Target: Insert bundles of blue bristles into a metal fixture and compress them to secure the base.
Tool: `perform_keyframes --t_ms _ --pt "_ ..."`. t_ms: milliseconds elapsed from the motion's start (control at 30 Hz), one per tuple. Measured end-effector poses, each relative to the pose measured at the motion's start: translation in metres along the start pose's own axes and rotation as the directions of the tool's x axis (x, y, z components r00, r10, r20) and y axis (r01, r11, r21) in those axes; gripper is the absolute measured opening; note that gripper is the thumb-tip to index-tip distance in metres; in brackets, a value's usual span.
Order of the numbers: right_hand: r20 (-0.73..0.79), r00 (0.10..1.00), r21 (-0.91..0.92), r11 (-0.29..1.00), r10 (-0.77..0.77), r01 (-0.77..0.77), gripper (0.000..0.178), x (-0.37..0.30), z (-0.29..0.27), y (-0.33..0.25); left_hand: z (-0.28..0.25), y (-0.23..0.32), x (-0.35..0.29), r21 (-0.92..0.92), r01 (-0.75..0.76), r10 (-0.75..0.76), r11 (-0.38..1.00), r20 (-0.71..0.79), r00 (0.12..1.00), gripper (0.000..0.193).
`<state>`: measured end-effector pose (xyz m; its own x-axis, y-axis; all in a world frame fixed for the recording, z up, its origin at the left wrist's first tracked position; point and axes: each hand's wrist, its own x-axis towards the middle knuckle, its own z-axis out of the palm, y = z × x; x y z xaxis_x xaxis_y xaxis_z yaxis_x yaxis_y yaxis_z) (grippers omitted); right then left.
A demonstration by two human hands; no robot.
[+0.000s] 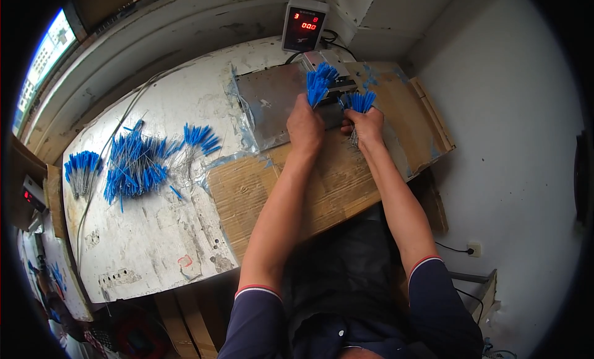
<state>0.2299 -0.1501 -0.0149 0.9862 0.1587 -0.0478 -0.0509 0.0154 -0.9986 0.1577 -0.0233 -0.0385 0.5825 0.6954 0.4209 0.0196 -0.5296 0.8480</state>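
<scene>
My left hand [305,126] is closed around a bunch of thin wires with blue tips [319,85], the tips fanned upward near a small grey machine [330,69]. Just to the right, my right hand [366,125] grips a second bunch of blue-tipped wires [359,102]. Both hands hover over a grey metal plate [267,102] at the far side of the worn white table [154,229]. The lower ends of both bunches are hidden inside my fists.
A loose heap of blue-tipped wires [136,164] lies on the table's left part, with a tied bunch [82,170] further left and a small fan of them [201,138] nearer. Cardboard sheets [260,192] cover the table's right. A box with a red digit display [303,25] stands behind.
</scene>
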Motion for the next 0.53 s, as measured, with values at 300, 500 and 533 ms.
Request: perform_keyframes --t_ms 300,500,533 --pt "-0.065 0.998 -0.042 0.999 -0.014 0.011 0.013 -0.001 0.012 0.001 0.002 -0.004 0.000 0.074 -0.033 0.040 0.997 -0.100 0.994 0.022" --pt "-0.042 0.998 0.022 0.999 -0.048 0.049 0.010 -0.003 0.012 0.003 0.002 -0.009 0.000 0.123 -0.063 0.079 0.990 -0.127 0.989 0.026" --pt "-0.044 0.998 0.026 0.999 -0.039 0.040 0.009 0.000 0.011 0.005 0.003 -0.008 0.000 0.126 -0.062 0.077 0.990 -0.118 0.990 0.027"
